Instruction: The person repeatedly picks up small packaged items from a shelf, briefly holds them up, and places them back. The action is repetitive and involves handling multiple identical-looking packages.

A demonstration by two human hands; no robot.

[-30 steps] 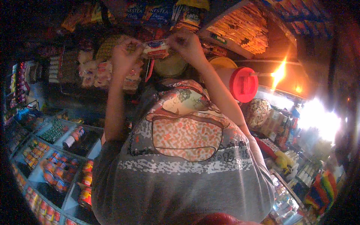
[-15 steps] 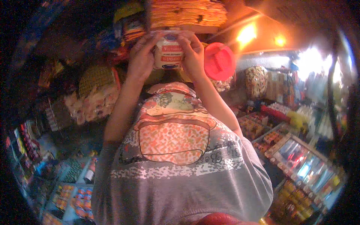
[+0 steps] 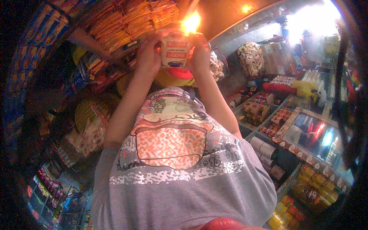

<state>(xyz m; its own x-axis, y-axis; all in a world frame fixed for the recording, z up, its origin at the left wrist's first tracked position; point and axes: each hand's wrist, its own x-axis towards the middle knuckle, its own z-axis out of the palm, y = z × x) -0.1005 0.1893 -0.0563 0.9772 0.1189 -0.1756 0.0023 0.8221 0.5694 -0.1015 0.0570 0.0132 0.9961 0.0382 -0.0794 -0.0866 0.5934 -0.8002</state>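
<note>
Nearest, the lower middle of the view is being filled by a grey printed shirt (image 3: 168, 149). Above it a small white packet (image 3: 176, 55) with red bands is being held up between two hands, its printed face being turned toward the camera. Its left side is being gripped by the left hand (image 3: 150, 57) and its right side by the right hand (image 3: 200, 57), both being kept partly closed around it; the fingertips are being blurred by shadow and glare, so their exact placing cannot be told. The packet's top edge is being washed out by a bright orange light (image 3: 191, 23) beyond. Just below the packet, a red lid (image 3: 178, 73) is being mostly covered. Farther off, stacked orange sachets (image 3: 126, 21) are being cut off by the upper edge, and blue packs (image 3: 42, 30) are being swallowed by the dark rim. Compared with half a second ago, the lid is being seen under the packet rather than right of the hands, and the light is being seen closer above the packet
</note>
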